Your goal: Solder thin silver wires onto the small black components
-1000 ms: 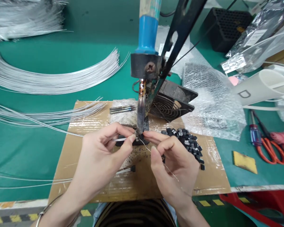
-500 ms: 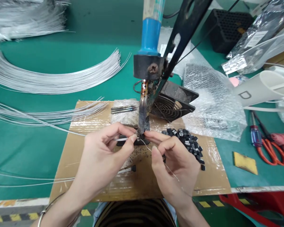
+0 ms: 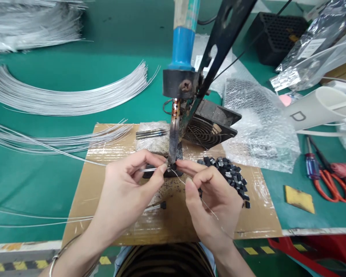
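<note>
My left hand pinches the end of a thin grey cable and holds it under the tip of the fixed soldering iron. My right hand pinches a fine solder wire and a small part at the same tip. Both sets of fingertips meet just below the iron, over a small black block on the taped cardboard pad. A heap of small black parts lies just right of my right hand. One finished cable with a black end lies below my left hand.
Bundles of grey cables arc across the green table at left. A black fan and bubble wrap sit behind the pad. Orange scissors, a screwdriver, a white tube and a yellow sponge lie right.
</note>
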The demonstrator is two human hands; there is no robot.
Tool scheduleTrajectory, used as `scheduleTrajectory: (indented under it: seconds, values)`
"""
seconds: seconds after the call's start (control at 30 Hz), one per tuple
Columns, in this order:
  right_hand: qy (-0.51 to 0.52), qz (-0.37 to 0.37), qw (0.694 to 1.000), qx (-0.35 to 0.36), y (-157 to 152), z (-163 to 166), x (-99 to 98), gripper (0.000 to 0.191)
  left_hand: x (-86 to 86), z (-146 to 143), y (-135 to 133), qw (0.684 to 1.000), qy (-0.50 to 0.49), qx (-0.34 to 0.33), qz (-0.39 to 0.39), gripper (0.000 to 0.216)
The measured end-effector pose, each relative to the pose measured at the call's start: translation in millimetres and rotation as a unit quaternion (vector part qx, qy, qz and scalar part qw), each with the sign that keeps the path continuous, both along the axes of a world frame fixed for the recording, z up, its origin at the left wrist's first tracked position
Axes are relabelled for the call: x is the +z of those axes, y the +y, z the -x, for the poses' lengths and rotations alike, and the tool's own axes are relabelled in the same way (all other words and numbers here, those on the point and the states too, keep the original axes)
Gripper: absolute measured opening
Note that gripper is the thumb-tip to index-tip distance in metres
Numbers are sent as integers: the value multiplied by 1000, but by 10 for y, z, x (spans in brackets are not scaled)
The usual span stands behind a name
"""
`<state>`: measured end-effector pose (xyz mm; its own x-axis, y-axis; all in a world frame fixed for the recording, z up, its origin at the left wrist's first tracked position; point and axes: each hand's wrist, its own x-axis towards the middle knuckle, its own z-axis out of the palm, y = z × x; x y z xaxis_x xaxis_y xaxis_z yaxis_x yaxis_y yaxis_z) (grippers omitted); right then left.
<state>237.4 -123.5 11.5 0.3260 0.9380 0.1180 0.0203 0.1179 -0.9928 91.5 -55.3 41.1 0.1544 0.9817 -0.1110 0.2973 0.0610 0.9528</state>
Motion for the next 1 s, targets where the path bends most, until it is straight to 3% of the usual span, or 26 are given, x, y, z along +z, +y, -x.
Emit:
scheduleTrajectory:
  seconds: [1.0]
  values:
    - [-67,3,998,12,7,-30,44,23,17,10,-24,1000,22,4,-13,10]
